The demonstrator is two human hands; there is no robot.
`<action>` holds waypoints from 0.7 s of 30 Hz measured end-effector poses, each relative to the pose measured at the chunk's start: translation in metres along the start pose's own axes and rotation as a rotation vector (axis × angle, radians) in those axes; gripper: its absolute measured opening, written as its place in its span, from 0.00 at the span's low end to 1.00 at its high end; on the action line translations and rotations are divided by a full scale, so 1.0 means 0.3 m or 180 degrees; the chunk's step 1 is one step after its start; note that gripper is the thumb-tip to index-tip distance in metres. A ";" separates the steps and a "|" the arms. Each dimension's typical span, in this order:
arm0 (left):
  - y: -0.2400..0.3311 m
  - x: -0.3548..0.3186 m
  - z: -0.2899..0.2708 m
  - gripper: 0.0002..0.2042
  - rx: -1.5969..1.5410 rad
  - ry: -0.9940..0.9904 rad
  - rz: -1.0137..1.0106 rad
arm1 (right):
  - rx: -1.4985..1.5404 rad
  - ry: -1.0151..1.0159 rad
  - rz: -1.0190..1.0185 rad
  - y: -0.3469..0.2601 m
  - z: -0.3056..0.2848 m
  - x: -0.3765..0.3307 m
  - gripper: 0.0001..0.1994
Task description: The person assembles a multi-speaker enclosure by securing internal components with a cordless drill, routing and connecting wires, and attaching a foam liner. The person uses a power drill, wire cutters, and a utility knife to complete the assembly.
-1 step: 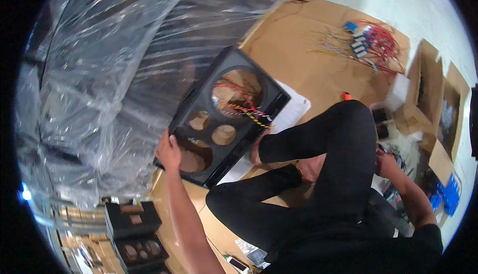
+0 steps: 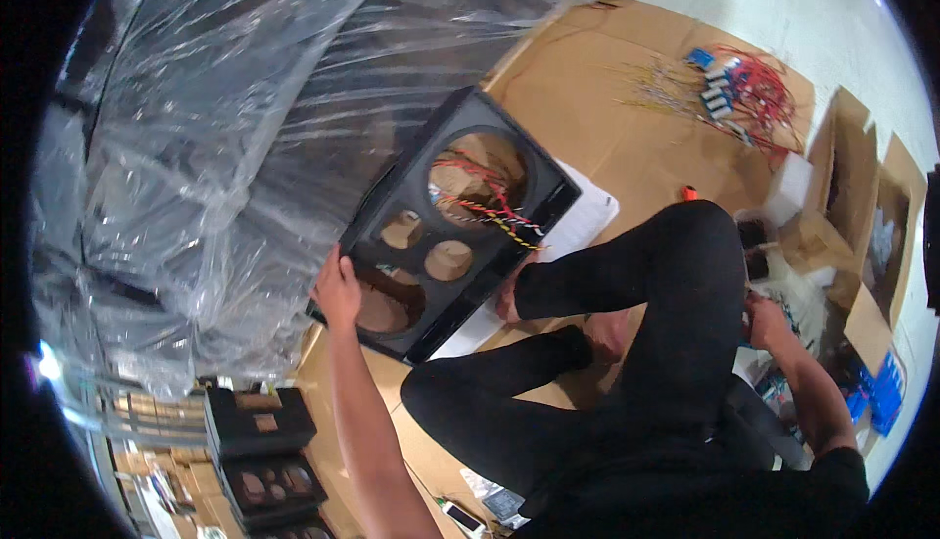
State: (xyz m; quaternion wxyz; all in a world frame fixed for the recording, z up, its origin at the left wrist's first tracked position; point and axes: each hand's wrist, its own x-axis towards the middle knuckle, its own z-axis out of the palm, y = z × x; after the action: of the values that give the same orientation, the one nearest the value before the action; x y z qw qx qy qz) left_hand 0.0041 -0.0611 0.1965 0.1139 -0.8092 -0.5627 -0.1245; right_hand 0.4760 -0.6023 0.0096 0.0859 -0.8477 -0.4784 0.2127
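A black speaker cabinet (image 2: 406,280) lies tilted in front of me, its face with several round cut-outs turned up. Red, yellow and black twisted wires (image 2: 494,211) come out of the largest opening and trail over its right edge. At the cabinet's lower left edge, my left hand (image 2: 338,289) grips the rim with the thumb on the near side. Beyond my right knee, my right hand (image 2: 767,324) is closed beside a heap of small parts. My leg partly hides its fingers, and what they hold cannot be made out.
Clear plastic sheeting (image 2: 235,128) covers a big stack at the left. Red wires (image 2: 764,89) with blue and white parts lie on the cardboard (image 2: 558,79). Open cartons (image 2: 847,172) and blue pieces (image 2: 886,392) stand right. White paper (image 2: 587,211), a phone (image 2: 462,517) and more black cabinets (image 2: 259,431) lie around.
The whole view has shifted slightly, so the cabinet and surroundings sit a little further right. Both hands keep nearly the same places, the left on the cabinet rim.
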 end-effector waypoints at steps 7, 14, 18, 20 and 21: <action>-0.059 0.045 -0.131 0.23 -0.0526 -0.0967 0.0313 | 0.1378 0.2486 -0.0305 -0.183 -0.402 0.159 0.11; -0.017 -0.002 -0.138 0.21 -0.0669 -0.0443 0.0594 | 0.1696 0.1377 -0.1778 -0.662 -0.486 0.266 0.11; -0.034 0.010 -0.037 0.19 -0.0941 0.0309 0.0869 | 0.1755 0.0595 -0.1957 -0.889 -0.410 0.453 0.12; -0.067 0.009 0.009 0.18 -0.0983 0.0509 0.0918 | 0.1837 0.0673 -0.2003 -0.993 -0.368 0.575 0.12; -0.085 0.007 0.015 0.18 -0.0894 0.0563 0.0828 | 0.2039 0.0768 -0.2007 -1.041 -0.337 0.648 0.13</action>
State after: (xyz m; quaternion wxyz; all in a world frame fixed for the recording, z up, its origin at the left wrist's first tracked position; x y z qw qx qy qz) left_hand -0.0188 -0.0492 0.1942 0.0641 -0.8689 -0.4185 -0.2565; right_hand 0.3666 -0.2670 0.1550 0.4589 -0.6103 -0.6095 0.2131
